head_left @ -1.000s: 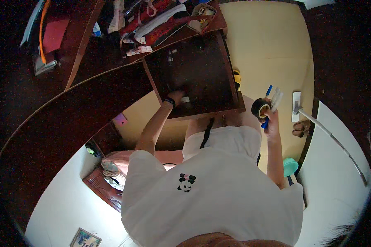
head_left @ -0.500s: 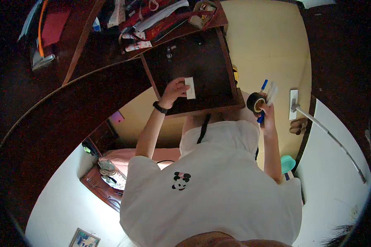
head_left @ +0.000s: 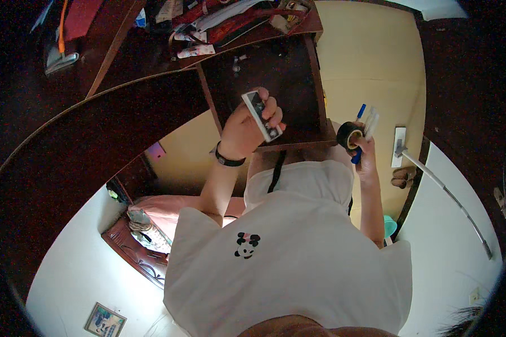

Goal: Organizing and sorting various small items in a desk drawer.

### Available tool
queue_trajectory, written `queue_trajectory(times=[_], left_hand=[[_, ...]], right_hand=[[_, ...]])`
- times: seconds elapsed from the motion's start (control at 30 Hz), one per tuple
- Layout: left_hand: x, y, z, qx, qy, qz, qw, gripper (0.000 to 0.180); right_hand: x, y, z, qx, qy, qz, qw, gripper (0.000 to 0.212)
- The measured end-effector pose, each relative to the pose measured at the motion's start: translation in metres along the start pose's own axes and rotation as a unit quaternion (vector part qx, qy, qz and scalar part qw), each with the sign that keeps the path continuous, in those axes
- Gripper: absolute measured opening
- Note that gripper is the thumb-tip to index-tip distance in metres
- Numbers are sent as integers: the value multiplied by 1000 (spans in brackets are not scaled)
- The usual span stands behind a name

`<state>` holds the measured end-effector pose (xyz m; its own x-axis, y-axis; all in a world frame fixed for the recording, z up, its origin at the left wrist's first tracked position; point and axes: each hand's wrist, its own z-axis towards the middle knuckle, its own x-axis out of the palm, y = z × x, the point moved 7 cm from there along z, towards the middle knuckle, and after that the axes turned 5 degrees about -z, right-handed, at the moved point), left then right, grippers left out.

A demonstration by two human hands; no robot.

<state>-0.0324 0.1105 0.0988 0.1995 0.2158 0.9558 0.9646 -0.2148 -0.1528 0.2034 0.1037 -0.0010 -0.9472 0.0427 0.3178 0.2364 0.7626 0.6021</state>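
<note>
Head view: left hand [head_left: 239, 133] gripping card [head_left: 258, 110], twelve o'clock, over drawer [head_left: 292, 78]; right hand [head_left: 366, 156], three o'clock, holding tape [head_left: 343, 135], pen [head_left: 361, 110], clear strip [head_left: 372, 119], a crowded grip from which the pen might slip if it loosens

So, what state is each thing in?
White-edged rectangular item: gripped in left hand, dark face showing
Black tape roll: held in right hand
Blue pen: held too, cap unclear
Clear plastic piece: held too
Drawer: pulled open
Black wristband: worn
Flat mop: standing, handle raised
Slippers: unworn, side by side
Framed picture: hanging
</note>
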Motion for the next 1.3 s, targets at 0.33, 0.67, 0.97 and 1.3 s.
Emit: queue_trajectory(times=[0.33, 0.67, 0.97, 1.3], left_hand=[[5, 19, -4, -81, -13, -6, 997, 52], [24, 31, -9, -188, -55, -76, 978, 64], [51, 42, -20, -299, 59, -184, 934, 55], [70, 38, -25, -319, 32, -64, 945, 49]], right_hand=[[1, -4, -1, 6, 29, -31, 999, 32], [-7, -12, -1, -15, 24, -42, 999, 31], [-9, -11, -3, -16, 37, -20, 999, 22], [4, -4, -5, -35, 29, -24, 999, 28]])
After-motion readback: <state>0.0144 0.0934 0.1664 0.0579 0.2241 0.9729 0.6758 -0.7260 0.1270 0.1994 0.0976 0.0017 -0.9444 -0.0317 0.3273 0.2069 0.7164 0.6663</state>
